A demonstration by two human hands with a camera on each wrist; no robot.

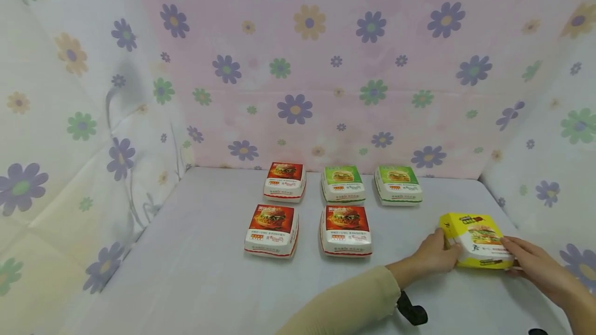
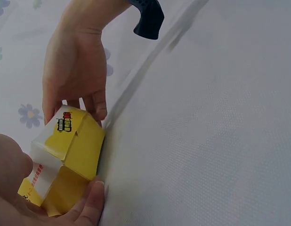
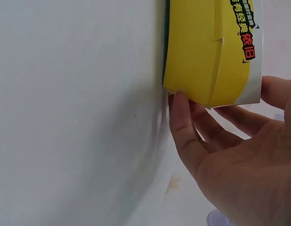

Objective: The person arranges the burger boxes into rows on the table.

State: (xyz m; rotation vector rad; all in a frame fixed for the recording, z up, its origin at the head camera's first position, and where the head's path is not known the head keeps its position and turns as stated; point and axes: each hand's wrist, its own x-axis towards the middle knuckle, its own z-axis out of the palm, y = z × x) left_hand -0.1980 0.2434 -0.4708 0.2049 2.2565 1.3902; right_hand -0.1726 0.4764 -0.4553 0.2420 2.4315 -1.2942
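Observation:
A yellow and white burger box (image 1: 479,242) with a burger picture on its lid is at the right of the table, its lid shut. My left hand (image 1: 436,253) grips its left end, the thumb along the near side. At the opposite end my right hand (image 1: 537,268) holds it, thumb over the lid edge and fingers low on the side. In the left wrist view the yellow box (image 2: 84,146) lies between both hands. Right-hand fingertips (image 3: 181,106) press against the end of the box (image 3: 192,52) near its bottom edge in the right wrist view.
Three red and white burger boxes (image 1: 346,231) and two green and white ones (image 1: 398,185) stand in two rows on the white table (image 1: 195,273). Flowered cloth (image 1: 326,76) walls in the back and sides. A black object (image 1: 412,310) is by the left wrist.

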